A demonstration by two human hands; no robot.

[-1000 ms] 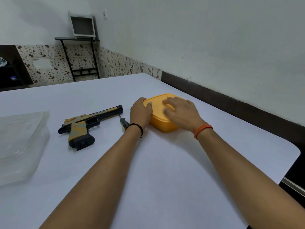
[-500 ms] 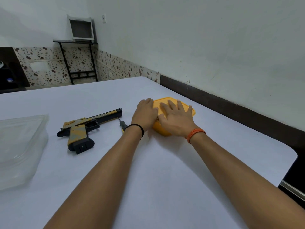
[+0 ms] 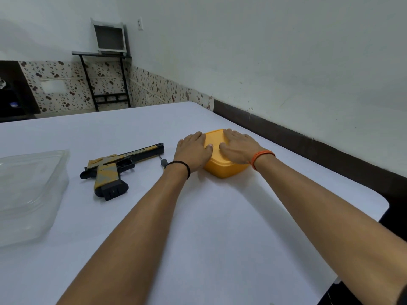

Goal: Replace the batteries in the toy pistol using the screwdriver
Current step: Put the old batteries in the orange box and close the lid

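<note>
Toy pistol [image 3: 119, 167]: flat on its side on white bench [image 3: 198, 238], left of centre; yellow-and-grey body, black grip pointing toward the camera, barrel pointing right toward the hands. Untouched.

Screwdriver [image 3: 163, 162]: on bench just beyond the pistol's muzzle, between pistol and left wrist. Only thin shaft and dark upper end of handle visible; rest hidden behind left wrist.

Yellow lidded box [image 3: 224, 167]: on bench right of screwdriver, near the bench's wall-side edge. Lid on. Contents not visible.

Left hand [image 3: 193, 150]: palm down, fingers extended, laid over left edge of box lid; thumb resting on lid top. Flat and unclenched, gripping nothing. Black band [image 3: 184, 167] on wrist.

Right hand [image 3: 239, 148]: palm down, fingers spread flat across right part of lid, fingertips reaching far rim; thumb on lid top, close to left thumb but apart. Unclenched as well, pressing or resting only; cannot tell which. Orange band [image 3: 262, 156] on wrist.

Clear plastic container [image 3: 28, 194]: at far left of bench, well apart from pistol, partly cut off by frame edge. Appears see-through and empty-looking; interior not certain.

Background: black metal stand [image 3: 103, 80] against speckled wall tiles, grey-framed box on top.
</note>
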